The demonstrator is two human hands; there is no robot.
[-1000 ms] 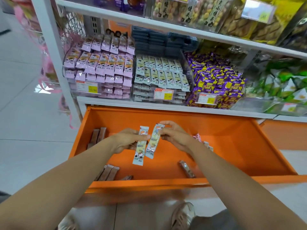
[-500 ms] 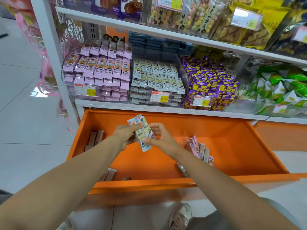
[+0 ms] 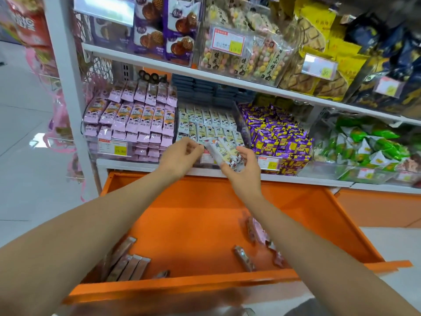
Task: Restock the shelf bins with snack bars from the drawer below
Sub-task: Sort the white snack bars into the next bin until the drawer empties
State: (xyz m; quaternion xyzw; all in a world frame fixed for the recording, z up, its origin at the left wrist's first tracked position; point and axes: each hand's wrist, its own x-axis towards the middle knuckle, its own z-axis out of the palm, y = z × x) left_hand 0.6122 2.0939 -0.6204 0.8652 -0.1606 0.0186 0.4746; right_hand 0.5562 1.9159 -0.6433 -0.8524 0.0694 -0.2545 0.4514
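Snack bars [image 3: 222, 152], a small white-wrapped bunch, hang just before the middle bin [image 3: 206, 159] at 12 o'clock, pinched at one end by the left grip [image 3: 182, 157] and held in the curled fingers of the right grip [image 3: 245, 171]. Loosely bunched, one could slip out into the drawer [image 3: 193, 224] at 6 o'clock. Half a second ago they were low over that drawer; now they're raised.

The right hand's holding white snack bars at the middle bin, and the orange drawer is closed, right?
No: the head view shows the orange drawer pulled open. The right hand does hold white snack bars at the middle bin.
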